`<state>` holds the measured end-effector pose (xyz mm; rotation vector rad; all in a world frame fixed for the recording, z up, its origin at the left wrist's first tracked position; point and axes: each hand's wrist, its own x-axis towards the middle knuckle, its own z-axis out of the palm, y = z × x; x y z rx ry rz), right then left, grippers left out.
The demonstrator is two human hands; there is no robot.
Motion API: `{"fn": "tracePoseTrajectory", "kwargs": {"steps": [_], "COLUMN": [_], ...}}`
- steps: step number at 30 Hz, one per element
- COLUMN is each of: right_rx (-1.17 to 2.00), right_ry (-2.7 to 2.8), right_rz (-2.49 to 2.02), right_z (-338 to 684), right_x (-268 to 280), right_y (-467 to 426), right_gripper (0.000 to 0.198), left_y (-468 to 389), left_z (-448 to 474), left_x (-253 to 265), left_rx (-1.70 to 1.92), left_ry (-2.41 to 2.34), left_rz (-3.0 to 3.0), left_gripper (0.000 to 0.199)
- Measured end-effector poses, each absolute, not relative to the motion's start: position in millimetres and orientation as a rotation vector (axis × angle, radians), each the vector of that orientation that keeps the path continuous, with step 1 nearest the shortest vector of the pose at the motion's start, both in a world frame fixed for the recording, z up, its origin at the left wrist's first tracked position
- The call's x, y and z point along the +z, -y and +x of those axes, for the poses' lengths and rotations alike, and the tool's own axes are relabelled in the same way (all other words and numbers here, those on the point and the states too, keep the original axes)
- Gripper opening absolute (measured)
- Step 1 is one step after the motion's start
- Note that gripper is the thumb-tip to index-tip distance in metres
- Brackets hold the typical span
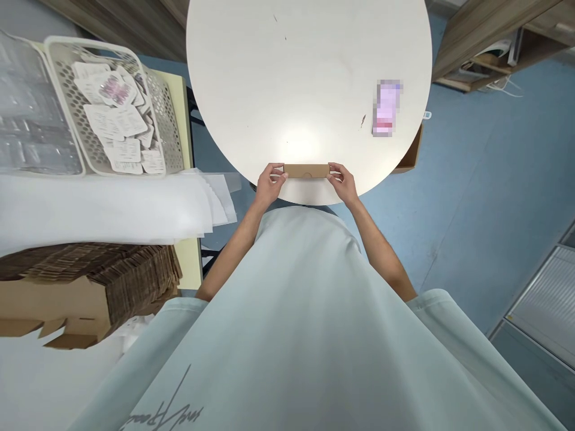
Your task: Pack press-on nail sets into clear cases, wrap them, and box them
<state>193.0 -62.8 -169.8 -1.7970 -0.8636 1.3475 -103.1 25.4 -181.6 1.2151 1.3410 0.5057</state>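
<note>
A narrow brown cardboard box (306, 171) is held level at the near edge of the round white table (309, 72). My left hand (271, 183) pinches its left end between thumb and fingers. At the opposite end my right hand (343, 182) grips the box the same way. The long side facing me shows a small half-round notch at its middle. Its inside and underside are hidden.
On the left stand a white perforated basket (101, 45) of printed cards, stacked white sheets (103, 206) and folded cardboard boxes (54, 299). A pixelated pink object (386, 108) lies on the table's right. Below its right edge sits an open carton (411, 157).
</note>
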Motion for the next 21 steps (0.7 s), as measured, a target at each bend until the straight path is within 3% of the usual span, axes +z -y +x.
{"fn": "tracePoseTrajectory", "kwargs": {"steps": [21], "right_rx": [1.289], "right_ry": [0.803], "right_rz": [-1.869], "right_z": [180], "right_x": [-177], "right_y": [66], "right_gripper": [0.047], "left_y": [-24], "left_z": [-92], "left_x": [-161], "left_rx": [0.405], "left_ry": [-1.518], "left_rz": [1.125], "left_gripper": [0.042]}}
